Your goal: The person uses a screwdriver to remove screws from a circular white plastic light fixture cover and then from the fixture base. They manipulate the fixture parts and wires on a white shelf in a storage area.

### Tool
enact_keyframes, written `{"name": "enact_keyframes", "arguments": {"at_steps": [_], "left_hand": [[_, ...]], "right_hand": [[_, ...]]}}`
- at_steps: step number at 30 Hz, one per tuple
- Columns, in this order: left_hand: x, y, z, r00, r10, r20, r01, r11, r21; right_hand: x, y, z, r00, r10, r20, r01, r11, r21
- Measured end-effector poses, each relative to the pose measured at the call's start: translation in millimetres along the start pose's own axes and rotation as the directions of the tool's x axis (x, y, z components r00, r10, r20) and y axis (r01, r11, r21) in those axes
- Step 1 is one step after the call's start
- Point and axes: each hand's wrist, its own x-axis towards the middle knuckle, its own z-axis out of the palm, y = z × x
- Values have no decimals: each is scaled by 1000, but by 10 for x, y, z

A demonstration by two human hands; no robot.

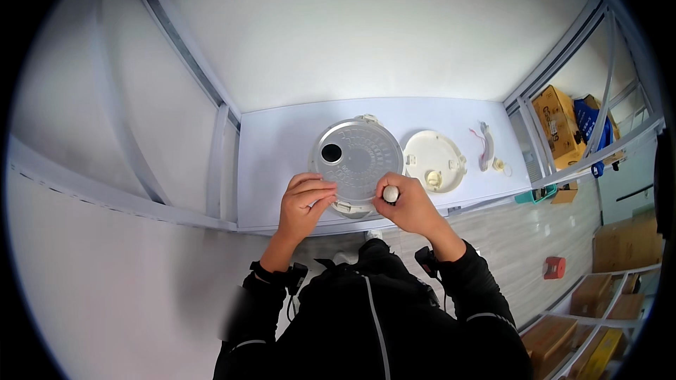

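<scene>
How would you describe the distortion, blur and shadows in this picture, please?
In the head view, fisheye distortion bows the left frame rail and leaves the corners black; a soft shadow darkens the pale surface at lower left; the left sleeve smears at its outer edge; the round grey cover's markings look too soft to read.

A grey zip (377, 327) divides the black jacket (317, 331).

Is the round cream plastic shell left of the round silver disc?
No, the shell lies to the right of the disc.
</scene>
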Motion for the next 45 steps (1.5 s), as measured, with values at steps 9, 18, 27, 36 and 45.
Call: {"name": "enact_keyframes", "arguments": {"at_steps": [9, 18, 27, 36, 45], "left_hand": [[50, 12, -81, 996, 28, 79, -30, 999, 29], [100, 32, -88, 995, 52, 82, -57, 997, 57], [238, 288, 39, 986, 146, 78, -161, 953, 256], [230, 421, 172, 985, 148, 89, -172, 889, 424], [185, 377, 188, 986, 144, 78, -163, 903, 397]], "right_hand": [[-2, 48, -7, 1000, 5, -21, -4, 999, 41], [42, 145, -2, 997, -59, -58, 61, 997, 41], [329, 381, -163, 977, -160, -144, 161, 987, -4], [441, 322, -214, 982, -103, -161, 92, 993, -77], [356, 198, -175, 975, -161, -151, 144, 983, -113]]}}
